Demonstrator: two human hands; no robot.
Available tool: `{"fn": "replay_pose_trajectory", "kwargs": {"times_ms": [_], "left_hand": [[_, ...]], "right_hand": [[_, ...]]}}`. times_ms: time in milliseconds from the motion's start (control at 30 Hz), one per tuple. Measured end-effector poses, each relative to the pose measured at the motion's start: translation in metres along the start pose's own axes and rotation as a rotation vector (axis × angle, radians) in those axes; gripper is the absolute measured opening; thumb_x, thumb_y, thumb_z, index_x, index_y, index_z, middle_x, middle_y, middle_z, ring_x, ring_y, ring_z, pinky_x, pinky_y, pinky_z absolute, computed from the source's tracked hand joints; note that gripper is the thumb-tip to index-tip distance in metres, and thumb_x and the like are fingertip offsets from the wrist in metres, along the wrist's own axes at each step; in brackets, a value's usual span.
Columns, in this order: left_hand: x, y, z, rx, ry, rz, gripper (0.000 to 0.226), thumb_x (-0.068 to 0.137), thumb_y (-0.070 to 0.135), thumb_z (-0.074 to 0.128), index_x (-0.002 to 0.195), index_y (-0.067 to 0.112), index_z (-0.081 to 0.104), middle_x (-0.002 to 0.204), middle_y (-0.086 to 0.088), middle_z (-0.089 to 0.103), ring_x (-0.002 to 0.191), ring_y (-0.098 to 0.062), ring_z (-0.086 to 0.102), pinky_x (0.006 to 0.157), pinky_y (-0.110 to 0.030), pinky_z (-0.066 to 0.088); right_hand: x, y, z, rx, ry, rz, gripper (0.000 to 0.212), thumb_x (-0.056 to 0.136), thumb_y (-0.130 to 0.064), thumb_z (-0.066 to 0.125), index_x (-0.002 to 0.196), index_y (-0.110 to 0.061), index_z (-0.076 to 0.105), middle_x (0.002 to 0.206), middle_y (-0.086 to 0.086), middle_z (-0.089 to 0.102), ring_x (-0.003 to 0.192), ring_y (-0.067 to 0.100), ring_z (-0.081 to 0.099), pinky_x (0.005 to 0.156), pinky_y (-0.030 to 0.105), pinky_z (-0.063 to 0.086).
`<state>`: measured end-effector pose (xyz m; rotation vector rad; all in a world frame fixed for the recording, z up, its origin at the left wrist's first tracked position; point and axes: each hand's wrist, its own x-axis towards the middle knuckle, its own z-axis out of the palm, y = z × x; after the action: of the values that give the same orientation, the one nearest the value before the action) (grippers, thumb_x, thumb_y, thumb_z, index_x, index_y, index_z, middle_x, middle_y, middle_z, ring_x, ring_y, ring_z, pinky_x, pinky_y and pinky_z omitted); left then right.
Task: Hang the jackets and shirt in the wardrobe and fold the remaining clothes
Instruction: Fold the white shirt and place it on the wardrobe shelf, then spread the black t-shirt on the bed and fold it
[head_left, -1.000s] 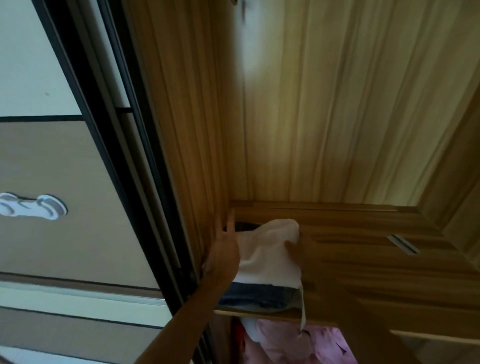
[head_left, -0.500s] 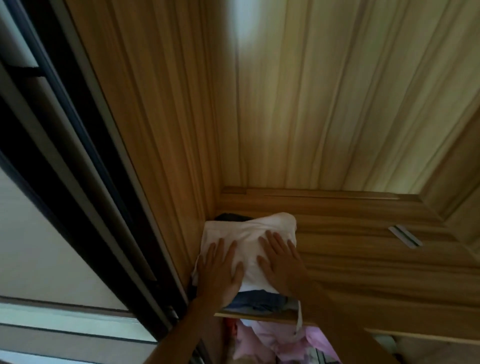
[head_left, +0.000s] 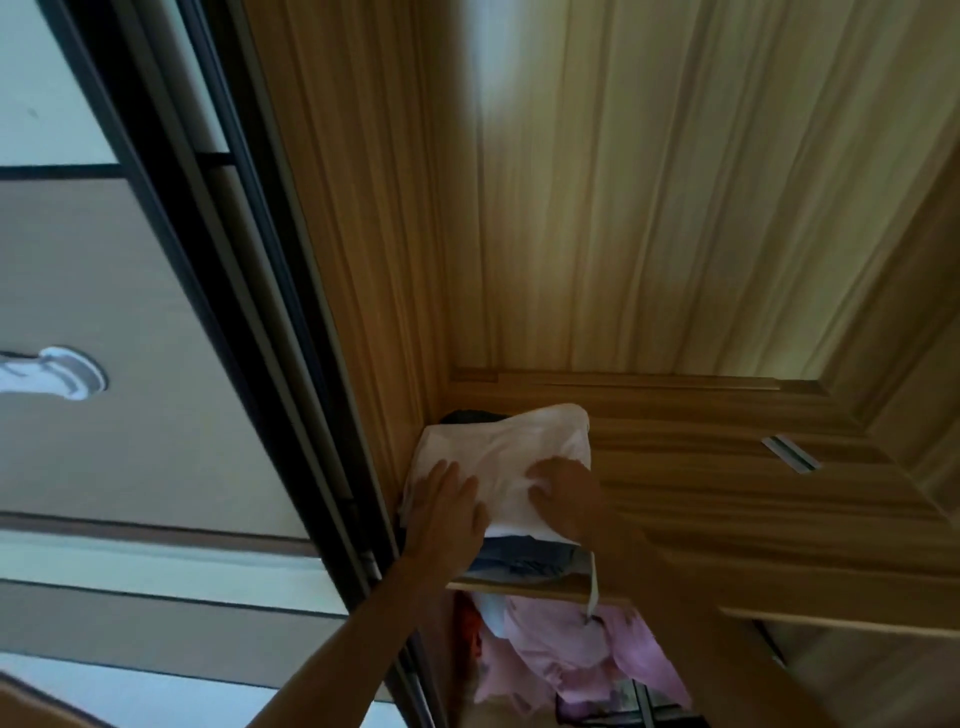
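A folded white garment (head_left: 506, 457) lies on top of folded blue jeans (head_left: 524, 558) in the left corner of a wooden wardrobe shelf (head_left: 727, 519). A dark folded item (head_left: 470, 415) peeks out behind the white one. My left hand (head_left: 447, 512) rests flat on the white garment's near left part, fingers spread. My right hand (head_left: 569, 499) presses its near right part, fingers bent onto the cloth. A pink garment (head_left: 566, 654) hangs below the shelf.
The wardrobe's wooden side wall (head_left: 353, 234) stands just left of the pile. A dark sliding-door frame (head_left: 249, 322) runs diagonally beside it. A small metal fitting (head_left: 789, 453) sits on the shelf to the right. A white strap (head_left: 593, 587) dangles over the shelf edge.
The white garment went from being pushed onto the pile to lying flat on it. Both hands moved onto its top; the right hand's fingers have now bent.
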<state>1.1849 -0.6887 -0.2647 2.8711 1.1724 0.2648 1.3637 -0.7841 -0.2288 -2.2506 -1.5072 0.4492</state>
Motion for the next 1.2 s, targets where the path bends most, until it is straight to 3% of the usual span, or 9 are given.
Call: {"fn": "replay_pose_trajectory", "kwargs": {"times_ms": [67,200,333,467,700,767,900,967,1200], "left_hand": [[-0.013,0.008,-0.015,-0.044,0.043,-0.003,0.041,0.090,0.034,0.037,0.096,0.014,0.072,0.103,-0.009,0.069,0.094,-0.028,0.068,0.081,-0.041,0.057],[-0.045,0.027,-0.042,-0.008,0.035,-0.110,0.027,0.101,0.029,0.037,0.104,0.016,0.061,0.105,-0.005,0.067,0.095,-0.024,0.066,0.075,-0.032,0.049],[-0.100,0.035,-0.059,-0.013,-0.076,-0.229,0.025,0.096,0.030,0.045,0.105,0.016,0.063,0.109,-0.010,0.069,0.102,-0.033,0.067,0.082,-0.036,0.052],[-0.165,0.012,-0.066,-0.022,-0.125,-0.344,0.029,0.099,0.030,0.044,0.111,0.015,0.066,0.111,-0.011,0.069,0.101,-0.032,0.067,0.087,-0.036,0.052],[-0.265,-0.046,-0.077,0.014,-0.158,-0.561,0.029,0.101,0.029,0.044,0.108,0.012,0.068,0.100,-0.003,0.071,0.087,-0.018,0.068,0.083,-0.030,0.056],[-0.294,-0.064,-0.085,0.005,-0.146,-0.620,0.029,0.101,0.029,0.045,0.109,0.013,0.067,0.101,-0.003,0.071,0.085,-0.015,0.067,0.080,-0.027,0.053],[-0.352,-0.102,-0.105,-0.012,-0.146,-0.751,0.028,0.100,0.028,0.046,0.107,0.014,0.068,0.099,-0.001,0.072,0.086,-0.015,0.069,0.072,-0.025,0.053],[-0.389,-0.123,-0.116,-0.031,-0.137,-0.823,0.027,0.099,0.028,0.046,0.105,0.015,0.069,0.097,-0.001,0.071,0.086,-0.016,0.068,0.076,-0.028,0.057],[-0.539,-0.201,-0.174,-0.105,-0.048,-1.031,0.020,0.097,0.026,0.050,0.095,0.021,0.069,0.087,0.004,0.067,0.075,-0.011,0.063,0.067,-0.025,0.052]], "right_hand": [[-0.011,-0.005,-0.004,0.004,-0.010,-0.040,0.035,0.101,-0.026,0.049,0.133,-0.014,0.059,0.141,0.007,0.055,0.130,0.023,0.050,0.110,0.025,0.031],[-0.039,-0.018,-0.005,0.049,-0.024,-0.099,0.034,0.097,-0.024,0.052,0.124,-0.008,0.066,0.134,0.009,0.062,0.124,0.025,0.054,0.104,0.023,0.035],[-0.070,-0.042,0.005,0.056,-0.060,-0.213,0.021,0.093,-0.007,0.058,0.107,-0.002,0.073,0.113,0.016,0.071,0.106,0.031,0.064,0.093,0.033,0.046],[-0.107,-0.086,0.030,0.051,-0.145,-0.306,0.020,0.087,-0.012,0.061,0.098,-0.011,0.077,0.104,0.008,0.075,0.097,0.025,0.068,0.088,0.034,0.053],[-0.152,-0.161,0.071,-0.013,-0.317,-0.374,0.026,0.089,-0.028,0.058,0.111,-0.023,0.071,0.111,0.000,0.072,0.100,0.020,0.066,0.089,0.035,0.054],[-0.161,-0.183,0.081,-0.036,-0.357,-0.396,0.028,0.092,-0.027,0.057,0.117,-0.020,0.068,0.116,0.000,0.069,0.105,0.020,0.065,0.089,0.029,0.051],[-0.183,-0.236,0.105,-0.047,-0.389,-0.464,0.028,0.091,-0.025,0.059,0.115,-0.019,0.070,0.116,0.004,0.071,0.104,0.022,0.066,0.091,0.033,0.054],[-0.199,-0.268,0.122,-0.057,-0.405,-0.495,0.027,0.090,-0.025,0.059,0.114,-0.020,0.070,0.114,0.004,0.071,0.101,0.022,0.066,0.088,0.031,0.054],[-0.273,-0.413,0.187,-0.037,-0.505,-0.665,0.027,0.094,-0.023,0.058,0.117,-0.015,0.070,0.116,0.003,0.070,0.100,0.021,0.066,0.083,0.026,0.050]]}}
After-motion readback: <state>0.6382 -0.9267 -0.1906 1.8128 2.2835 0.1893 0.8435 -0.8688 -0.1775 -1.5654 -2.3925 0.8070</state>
